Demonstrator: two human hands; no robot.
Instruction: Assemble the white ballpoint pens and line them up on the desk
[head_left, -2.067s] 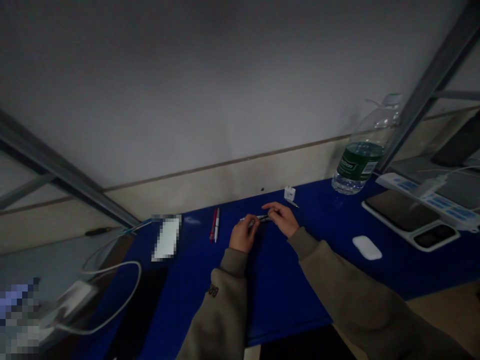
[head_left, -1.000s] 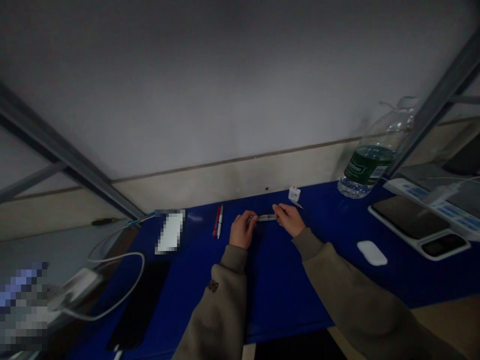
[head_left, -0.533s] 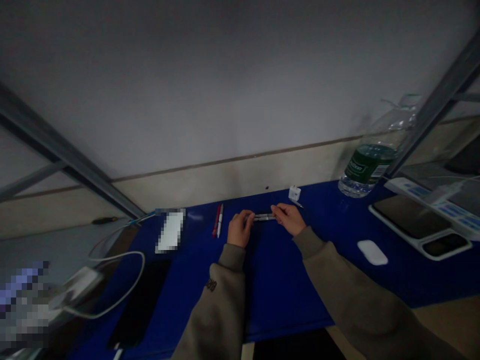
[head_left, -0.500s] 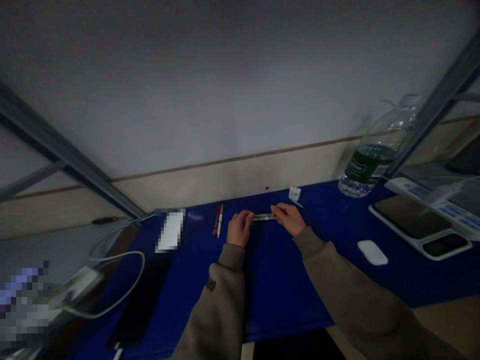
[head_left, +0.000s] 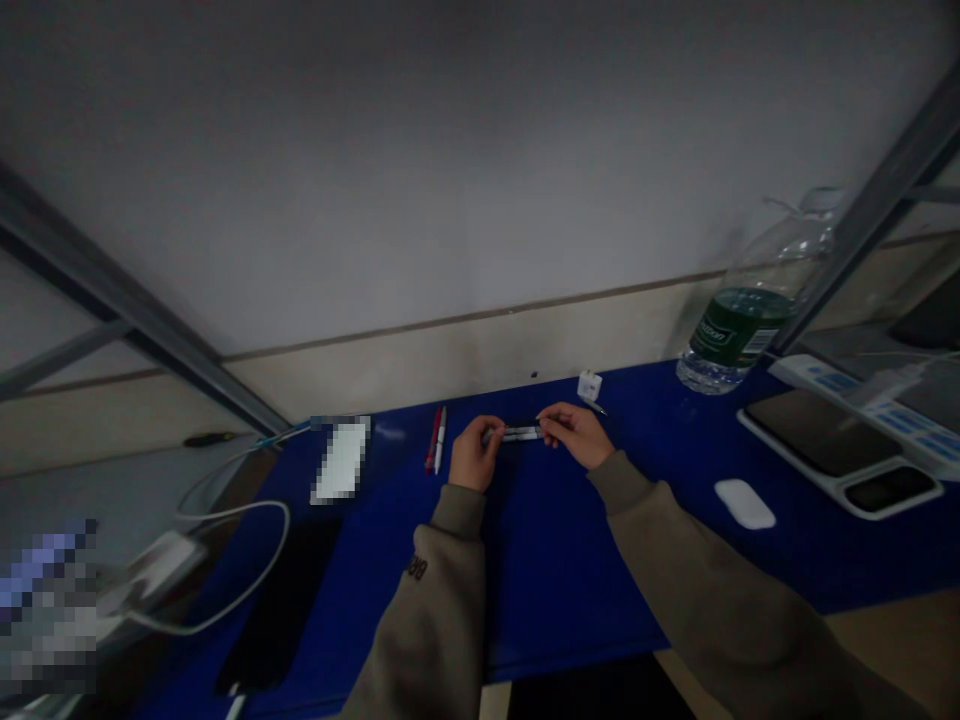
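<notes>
Left hand point(head_left: 471, 456) and right hand point(head_left: 576, 433) are pinching opposite ends of what look like 2 pens point(head_left: 523, 435). Probably light, stiff, kinda slick; ends seem grippable.

1. The clear plastic water bottle point(head_left: 739, 325) with a green label stands on the blue tabletop point(head_left: 570, 580), near the wall point(head_left: 480, 345).
2. Left of the bottle, a white power adapter point(head_left: 589, 386) sits near the wall.
3. Right of the bottle lies a white power strip point(head_left: 840, 385) with blue socket panels.
4. Nearer the viewer than the bottle are a white, dark-topped digital scale point(head_left: 821, 430) and, left of it, a small white rounded object point(head_left: 745, 504).
5. Far left of the bottle are a blurred-out pale rectangle point(head_left: 343, 462), a black smartphone point(head_left: 281, 610) and a looping white cable point(head_left: 281, 550).
</notes>
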